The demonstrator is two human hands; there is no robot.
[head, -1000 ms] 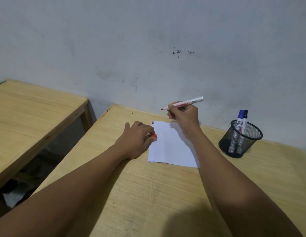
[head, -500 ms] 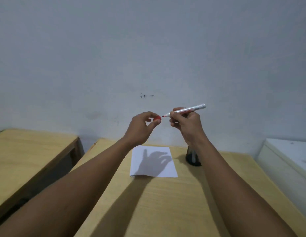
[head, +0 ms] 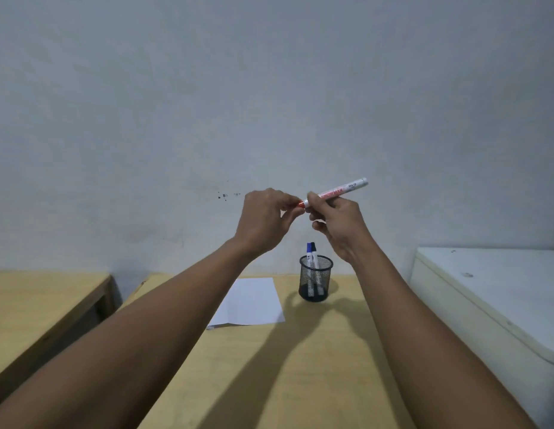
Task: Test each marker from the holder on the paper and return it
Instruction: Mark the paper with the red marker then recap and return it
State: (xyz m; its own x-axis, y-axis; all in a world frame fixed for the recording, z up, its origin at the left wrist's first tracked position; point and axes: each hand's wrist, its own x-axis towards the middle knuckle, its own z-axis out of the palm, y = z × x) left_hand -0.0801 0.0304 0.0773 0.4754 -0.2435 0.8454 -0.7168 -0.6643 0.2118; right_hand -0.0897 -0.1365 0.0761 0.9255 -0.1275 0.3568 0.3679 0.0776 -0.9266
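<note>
Both hands are hovering in the air in front of the wall, well above the worktop (head: 300,366). The right hand (head: 337,224) is gripping the red marker (head: 334,192), its fingers (head: 319,202) curled closed around the front part of the barrel, so the white barrel is slanting up and away to the right of the fingers while the red end is pointing left. The left hand (head: 263,221) is meeting that end, its thumb and forefinger pinched closed on the red cap (head: 300,204), which is touching the marker's tip end right between the two hands; how far the cap is seated cannot be told. Below the right hand's fingers, and well apart from them, the black mesh holder (head: 316,281) is standing upright on the worktop with two markers (head: 313,255) sticking up out of it, one capped blue and one darker. Just to the left of the holder, below the left hand's fingers, the sheet of paper (head: 254,301) is lying flat on the worktop, partly hidden by the left forearm. A white cabinet (head: 492,292) is standing to the right of the worktop, and a second wooden table (head: 37,298) is standing to the left.
</note>
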